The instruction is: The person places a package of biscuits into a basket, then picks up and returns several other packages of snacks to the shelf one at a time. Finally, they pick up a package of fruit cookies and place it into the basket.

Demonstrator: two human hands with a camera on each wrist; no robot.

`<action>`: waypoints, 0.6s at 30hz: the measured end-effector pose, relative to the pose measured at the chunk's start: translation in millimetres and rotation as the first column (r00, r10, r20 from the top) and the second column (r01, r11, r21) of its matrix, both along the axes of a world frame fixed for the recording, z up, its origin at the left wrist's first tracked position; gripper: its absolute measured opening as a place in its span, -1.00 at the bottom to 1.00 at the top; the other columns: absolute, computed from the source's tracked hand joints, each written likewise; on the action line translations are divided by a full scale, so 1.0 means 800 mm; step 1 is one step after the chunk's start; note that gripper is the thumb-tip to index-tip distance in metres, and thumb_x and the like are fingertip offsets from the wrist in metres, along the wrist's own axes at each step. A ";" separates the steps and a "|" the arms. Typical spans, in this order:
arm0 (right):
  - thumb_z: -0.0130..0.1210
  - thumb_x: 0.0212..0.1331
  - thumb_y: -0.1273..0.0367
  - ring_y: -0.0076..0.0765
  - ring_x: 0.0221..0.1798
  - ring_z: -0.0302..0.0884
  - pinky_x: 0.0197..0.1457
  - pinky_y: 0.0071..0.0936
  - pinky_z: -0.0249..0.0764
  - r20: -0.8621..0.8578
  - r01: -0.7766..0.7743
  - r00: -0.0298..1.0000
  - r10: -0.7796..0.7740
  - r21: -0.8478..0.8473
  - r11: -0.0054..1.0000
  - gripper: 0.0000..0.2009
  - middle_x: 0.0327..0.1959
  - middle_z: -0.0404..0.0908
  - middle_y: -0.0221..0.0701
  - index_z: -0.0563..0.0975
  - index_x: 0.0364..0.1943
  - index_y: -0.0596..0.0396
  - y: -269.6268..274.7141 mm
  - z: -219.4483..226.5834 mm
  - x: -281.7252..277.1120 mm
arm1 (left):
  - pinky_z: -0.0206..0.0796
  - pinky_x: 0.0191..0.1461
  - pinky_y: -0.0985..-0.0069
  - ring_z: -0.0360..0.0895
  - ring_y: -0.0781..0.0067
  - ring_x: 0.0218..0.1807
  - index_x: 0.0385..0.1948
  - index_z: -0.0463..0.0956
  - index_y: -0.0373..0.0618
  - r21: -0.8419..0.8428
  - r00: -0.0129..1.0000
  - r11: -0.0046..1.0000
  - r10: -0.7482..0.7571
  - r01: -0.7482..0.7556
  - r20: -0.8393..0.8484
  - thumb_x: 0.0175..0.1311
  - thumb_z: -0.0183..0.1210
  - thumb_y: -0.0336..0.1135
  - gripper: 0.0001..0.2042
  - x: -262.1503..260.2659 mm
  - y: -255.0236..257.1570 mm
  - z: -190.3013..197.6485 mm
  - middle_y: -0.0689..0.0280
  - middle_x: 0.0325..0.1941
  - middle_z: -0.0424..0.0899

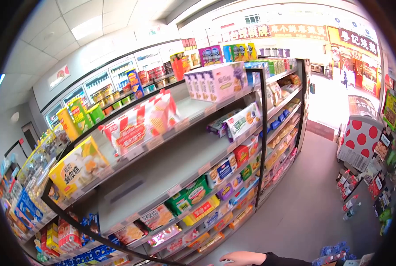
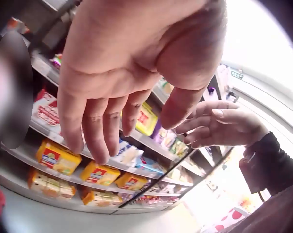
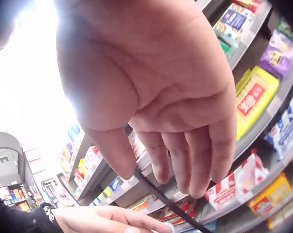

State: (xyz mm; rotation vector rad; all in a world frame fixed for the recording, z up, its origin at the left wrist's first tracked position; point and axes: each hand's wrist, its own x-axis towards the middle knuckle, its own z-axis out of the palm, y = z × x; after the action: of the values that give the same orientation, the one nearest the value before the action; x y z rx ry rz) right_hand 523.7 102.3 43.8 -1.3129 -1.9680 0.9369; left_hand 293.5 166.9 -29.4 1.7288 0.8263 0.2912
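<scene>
Hands (image 2: 136, 73) before shelves (image 1: 158, 170), only right hand (image 1: 243, 258) in head view

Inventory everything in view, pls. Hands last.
Shelving: one main run, grey, black frame, centre
Yellow box: 1, yellow, top shelf, left
Striped packaging: at least 1, red-white, top shelf
Lilac boxes: several, lilac, top shelf
Green packaging: at least 1, green, lower shelf
Yellow package: 1, yellow, below green packaging
Dotted cabinet: 1, white, red dots, right
Bottles: several, clear with red, lower right
Other small packs: too many, mixed, shelves
Left hand: 1, empty, before shelving
Right hand: 1, empty, before shelving
</scene>
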 end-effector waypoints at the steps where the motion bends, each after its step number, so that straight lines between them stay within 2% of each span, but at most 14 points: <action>1: -0.03 0.08 0.25 0.00 -0.18 0.44 -0.14 -0.25 0.36 0.005 0.073 0.997 -0.073 -0.021 0.997 -0.66 -0.26 0.51 -0.09 0.43 -0.13 0.18 -0.007 0.009 0.016 | 0.30 -0.10 0.54 0.46 0.42 -0.16 0.00 0.31 -0.22 0.064 0.999 0.997 -0.046 0.047 -0.007 0.13 0.08 -0.32 -0.62 0.025 0.005 0.019 0.21 -0.18 0.52; 2: -0.02 0.08 0.26 -0.01 -0.17 0.44 -0.14 -0.25 0.36 0.007 0.144 0.990 -0.143 -0.043 0.989 -0.67 -0.26 0.51 -0.09 0.44 -0.14 0.19 -0.014 0.013 0.028 | 0.30 -0.10 0.54 0.46 0.42 -0.16 0.00 0.31 -0.22 0.068 0.999 0.996 -0.051 0.051 -0.002 0.13 0.08 -0.32 -0.62 0.044 0.010 0.026 0.21 -0.18 0.52; 3: -0.02 0.08 0.26 -0.01 -0.17 0.44 -0.14 -0.25 0.36 0.010 0.146 0.989 -0.146 -0.040 0.988 -0.67 -0.26 0.51 -0.09 0.44 -0.14 0.19 -0.021 0.016 0.039 | 0.30 -0.10 0.53 0.46 0.41 -0.16 0.00 0.31 -0.21 0.118 0.994 0.987 -0.110 0.107 0.020 0.13 0.08 -0.31 -0.62 0.061 0.017 0.028 0.20 -0.19 0.52; 5: -0.02 0.06 0.29 -0.02 -0.19 0.46 -0.14 -0.27 0.37 -0.073 0.246 0.966 -0.249 -0.056 0.968 -0.70 -0.27 0.52 -0.10 0.47 -0.19 0.20 -0.030 0.017 0.055 | 0.30 -0.09 0.50 0.46 0.38 -0.16 -0.01 0.32 -0.18 0.184 0.984 0.967 -0.180 0.175 0.011 0.12 0.09 -0.30 -0.61 0.088 0.026 0.043 0.18 -0.21 0.52; 10: -0.01 0.04 0.31 -0.03 -0.20 0.47 -0.13 -0.28 0.38 -0.067 0.288 0.953 -0.296 -0.107 0.952 -0.72 -0.27 0.52 -0.11 0.48 -0.20 0.20 -0.025 0.007 0.080 | 0.30 -0.11 0.51 0.46 0.41 -0.18 -0.01 0.33 -0.16 0.169 0.984 0.972 -0.172 0.161 0.053 0.13 0.08 -0.31 -0.63 0.112 0.042 0.078 0.21 -0.22 0.52; 12: 0.00 0.03 0.32 -0.04 -0.19 0.46 -0.12 -0.28 0.38 -0.039 0.291 0.953 -0.299 -0.143 0.946 -0.72 -0.26 0.52 -0.10 0.48 -0.20 0.20 -0.009 0.004 0.092 | 0.30 -0.11 0.52 0.46 0.43 -0.18 -0.01 0.33 -0.16 0.162 0.985 0.976 -0.156 0.143 0.073 0.13 0.08 -0.31 -0.63 0.114 0.056 0.078 0.22 -0.22 0.52; 14: -0.01 0.03 0.32 -0.08 -0.12 0.45 -0.05 -0.30 0.35 -0.031 0.323 0.945 -0.324 -0.034 0.946 -0.72 -0.20 0.51 -0.11 0.48 -0.19 0.19 0.012 0.008 0.104 | 0.30 -0.12 0.55 0.45 0.48 -0.18 0.00 0.33 -0.15 0.082 0.988 0.991 -0.113 0.105 0.102 0.14 0.07 -0.32 -0.64 0.110 0.074 0.067 0.24 -0.19 0.51; 15: -0.01 0.03 0.32 -0.08 -0.12 0.45 -0.05 -0.30 0.35 -0.021 0.322 0.946 -0.323 -0.042 0.946 -0.72 -0.20 0.51 -0.11 0.48 -0.19 0.19 0.025 0.015 0.112 | 0.29 -0.12 0.56 0.45 0.51 -0.18 0.00 0.33 -0.17 0.077 0.991 0.993 -0.098 0.092 0.088 0.15 0.06 -0.33 -0.64 0.112 0.083 0.077 0.26 -0.17 0.50; 17: -0.05 0.06 0.32 -0.17 -0.30 0.51 -0.18 -0.36 0.40 -0.058 0.324 0.945 -0.321 0.041 0.945 -0.71 -0.34 0.53 -0.19 0.44 -0.16 0.19 0.057 0.040 0.132 | 0.30 -0.13 0.56 0.45 0.51 -0.20 -0.01 0.33 -0.19 0.145 0.989 0.988 -0.076 0.057 0.129 0.16 0.06 -0.32 -0.65 0.123 0.101 0.095 0.27 -0.18 0.51; 18: -0.04 0.10 0.34 -0.21 -0.31 0.51 -0.20 -0.39 0.41 -0.058 0.363 0.931 -0.359 0.095 0.927 -0.74 -0.37 0.52 -0.21 0.44 -0.16 0.18 0.072 0.045 0.142 | 0.30 -0.14 0.56 0.45 0.51 -0.20 -0.01 0.34 -0.20 0.181 0.989 0.983 -0.064 0.039 0.135 0.16 0.06 -0.32 -0.65 0.126 0.112 0.097 0.27 -0.19 0.51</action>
State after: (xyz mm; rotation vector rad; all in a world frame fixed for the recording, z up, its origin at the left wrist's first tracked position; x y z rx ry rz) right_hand 637.6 160.0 79.9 -1.5170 -1.6420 0.6657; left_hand 394.3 256.8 48.2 1.8692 0.6677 0.4577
